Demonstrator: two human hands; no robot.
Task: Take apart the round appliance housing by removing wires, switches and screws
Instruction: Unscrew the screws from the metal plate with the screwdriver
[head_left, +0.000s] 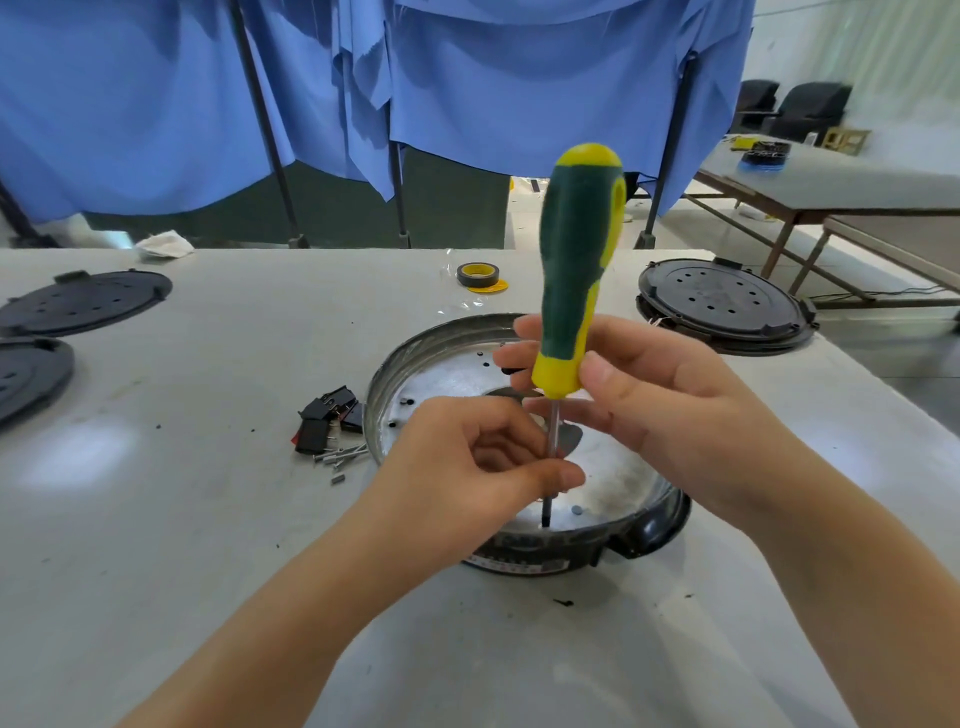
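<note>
The round silver metal appliance housing (457, 364) sits on the pale grey table (208, 519), near its front middle. A green-and-yellow-handled screwdriver (576, 270) stands upright inside it. Just left of the housing lie black rocker switches (330, 421), with small grey metal screws (340, 458) before them. Behind the housing lies a yellow-cored roll of black tape (478, 274). Black perforated round lids lie far left (83, 301) and right (724, 306).

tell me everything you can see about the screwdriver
The screwdriver has a dark green handle with a yellow cap, side stripe and collar, seemingly rubbery plastic, and a thin metal shaft. It stands nearly upright, tip down on the floor of the round metal housing. The right hand pinches the yellow collar; the left hand pinches the shaft lower down.
</note>
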